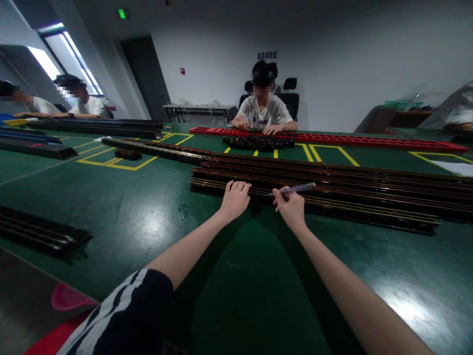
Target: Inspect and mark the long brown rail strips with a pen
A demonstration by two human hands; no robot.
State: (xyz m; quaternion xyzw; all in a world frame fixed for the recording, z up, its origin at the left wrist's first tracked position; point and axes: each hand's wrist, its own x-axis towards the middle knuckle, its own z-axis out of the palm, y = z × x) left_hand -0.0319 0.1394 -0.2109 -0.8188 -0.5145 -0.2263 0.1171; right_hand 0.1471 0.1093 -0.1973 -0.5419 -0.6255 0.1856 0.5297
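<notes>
A long black strip with brass-coloured lines (354, 215) lies across the green table, nearest to me in a bundle of similar strips (384, 190). My left hand (236, 197) grips this near strip, its fingers bent over the top and the thumb mostly hidden. To the right, my right hand (291, 207) is closed around a slim screwdriver (301, 188) with a clear handle. The screwdriver's thin tip points left, low over the same strip in the gap between my hands. Whether the tip touches the strip I cannot tell.
Another black strip piece (40, 231) lies at the left table edge. Across the table, a person (264, 111) works at a long red slotted tray (351, 141) beside a dark pile (258, 143). Dark channels (96, 129) and more people are at far left. Yellow tape marks the tabletop.
</notes>
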